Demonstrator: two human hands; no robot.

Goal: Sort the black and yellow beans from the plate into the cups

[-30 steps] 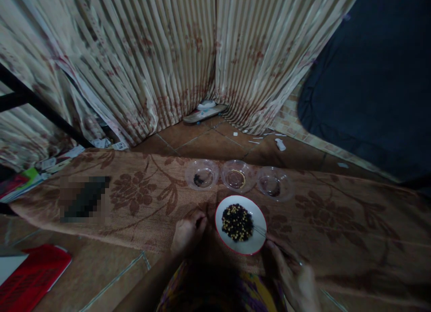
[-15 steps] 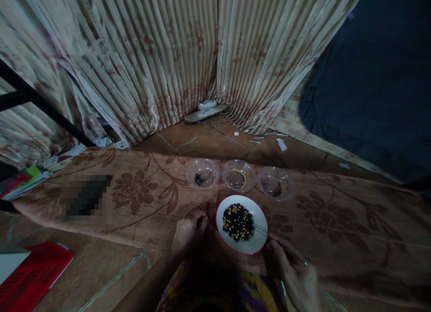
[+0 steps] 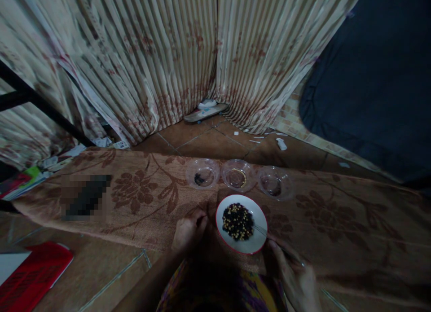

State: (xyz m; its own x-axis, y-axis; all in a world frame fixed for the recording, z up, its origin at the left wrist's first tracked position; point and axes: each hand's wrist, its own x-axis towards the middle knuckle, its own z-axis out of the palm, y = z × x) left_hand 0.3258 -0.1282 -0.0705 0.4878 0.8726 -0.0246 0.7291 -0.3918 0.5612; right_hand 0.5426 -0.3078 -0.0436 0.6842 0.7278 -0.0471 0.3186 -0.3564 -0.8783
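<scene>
A white bowl (image 3: pixel 258 244) with a red rim holds a mix of dark and pale yellow beans (image 3: pixel 238 221). My right hand (image 3: pixel 294 271) is closed around slim metal tweezers (image 3: pixel 261 231), whose tips reach over the bowl's right side beside the beans. Left of the bowl, my left hand (image 3: pixel 189 229) rests on the cloth in a loose fist, with nothing visible in it. Behind the bowl stand three clear plastic bowls: the left bowl (image 3: pixel 212 167) has some black beans, the middle bowl (image 3: pixel 232 164) pale yellow ones, the right bowl (image 3: pixel 284 186) dark reddish ones.
A brown floral cloth (image 3: pixel 202 204) covers the low table. A blurred dark object (image 3: pixel 88 197) lies at its left. On the tiled floor beyond are a skateboard (image 3: pixel 205 113) and white scraps (image 3: pixel 281 144). Striped curtains (image 3: pixel 175 56) hang behind; a red bag (image 3: pixel 47 267) lies lower left.
My right hand has shifted very slightly to the left, with the tweezers still over the bowl. My left hand, the bowls and the beans look the same.
</scene>
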